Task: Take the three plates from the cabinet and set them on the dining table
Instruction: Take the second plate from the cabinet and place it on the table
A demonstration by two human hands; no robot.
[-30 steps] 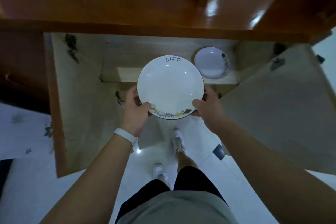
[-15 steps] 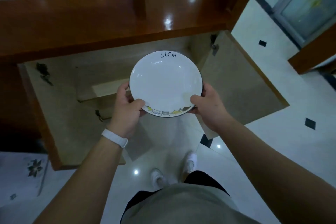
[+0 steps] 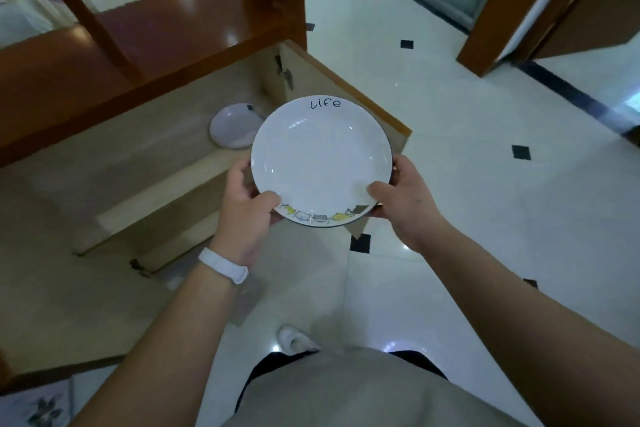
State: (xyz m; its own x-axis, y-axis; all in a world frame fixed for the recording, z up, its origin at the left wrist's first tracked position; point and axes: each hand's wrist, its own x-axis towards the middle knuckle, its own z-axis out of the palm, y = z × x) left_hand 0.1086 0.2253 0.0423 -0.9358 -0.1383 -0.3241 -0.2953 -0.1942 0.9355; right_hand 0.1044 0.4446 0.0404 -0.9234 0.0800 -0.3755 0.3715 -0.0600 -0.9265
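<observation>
Plate (image 3: pixel 321 163) carried rightward from cabinet (image 3: pixel 166 163), clamped between left grip (image 3: pixel 246 210), right grip (image 3: pixel 403 199).

A round white plate (image 3: pixel 321 160) sits at the centre of the frame, face up and roughly level, lifted clear above the floor. The word "life" is handwritten in dark ink near its far rim, a row of small yellow and grey cartoon figures runs along the near rim, and a thin dark line edges it. A second, smaller-looking white plate (image 3: pixel 232 131) lies just left of it and slightly higher in the frame, inside the open wooden cabinet (image 3: pixel 145 135), partly hidden behind the first.
</observation>
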